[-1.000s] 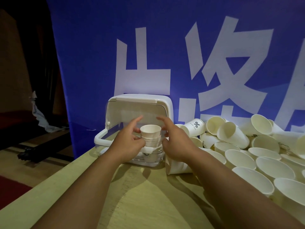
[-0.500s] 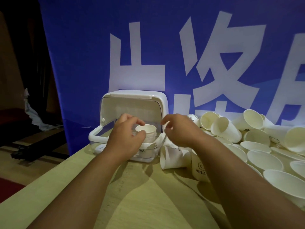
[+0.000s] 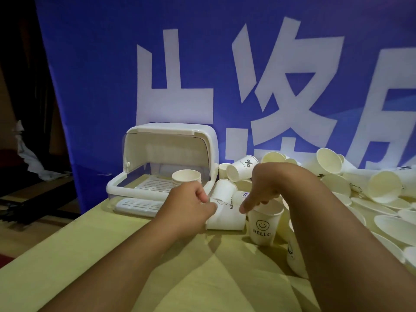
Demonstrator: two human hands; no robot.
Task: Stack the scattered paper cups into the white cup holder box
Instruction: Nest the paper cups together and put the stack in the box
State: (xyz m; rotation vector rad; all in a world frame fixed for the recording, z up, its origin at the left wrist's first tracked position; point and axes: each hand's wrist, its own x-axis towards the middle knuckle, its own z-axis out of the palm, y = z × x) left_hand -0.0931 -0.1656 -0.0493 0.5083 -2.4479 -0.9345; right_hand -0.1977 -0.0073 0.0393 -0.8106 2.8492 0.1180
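Note:
The white cup holder box [image 3: 126, 188] stands open at the table's back left, its lid raised. A short stack of paper cups [image 3: 186, 176] stands upright inside it, at its right end. My left hand [image 3: 189, 206] is just in front of the box and grips a white cup lying on its side [image 3: 227, 220]. My right hand [image 3: 265, 185] reaches down from above onto the rim of an upright cup printed with a smiley and "HELLO" [image 3: 263, 224], thumb outside its left edge and fingers at the far rim. Many loose cups [image 3: 333, 188] lie heaped to the right.
A blue banner [image 3: 202, 75] with large white characters hangs right behind the box and cups. The wooden table [image 3: 101, 262] runs toward me, with its left edge dropping to a dark floor. A tilted cup [image 3: 224, 191] leans between my hands.
Both hands have left the stack in the box and come nearer and to the right, onto loose cups. The stack stays in the box.

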